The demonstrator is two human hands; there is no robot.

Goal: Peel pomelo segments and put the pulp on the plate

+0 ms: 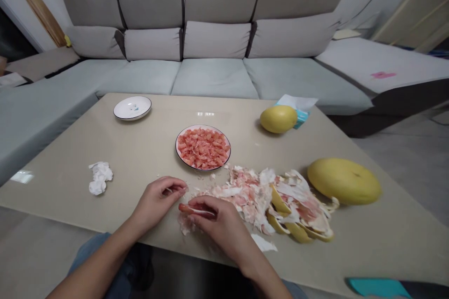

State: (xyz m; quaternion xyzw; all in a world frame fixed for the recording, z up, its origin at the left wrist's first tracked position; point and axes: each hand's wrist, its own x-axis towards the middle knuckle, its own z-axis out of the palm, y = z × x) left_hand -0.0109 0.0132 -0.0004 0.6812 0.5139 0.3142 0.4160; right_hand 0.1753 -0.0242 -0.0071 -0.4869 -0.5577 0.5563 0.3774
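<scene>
My right hand (219, 222) grips a pomelo segment (185, 208), its red flesh poking out past the fingers and a white membrane edge along it. Just to the left, my left hand (159, 201) is closed with thumb and fingertips together; whatever may be between them is too small to make out. The hands are apart, low over the table's near edge. Beyond them stands a dark-rimmed plate (177, 152) heaped with red pomelo pulp (203, 147). Scraps of pale pink membrane (245, 191) lie beside my right hand, running into yellow-and-white peel (298, 229).
Two whole yellow pomelos, a large one (343, 181) and a smaller one (278, 119), sit at right. Behind the smaller is a blue tissue pack (302, 117). A white plate (132, 108), crumpled tissue (100, 178) and a teal object (379, 287) are also on the table (140, 149).
</scene>
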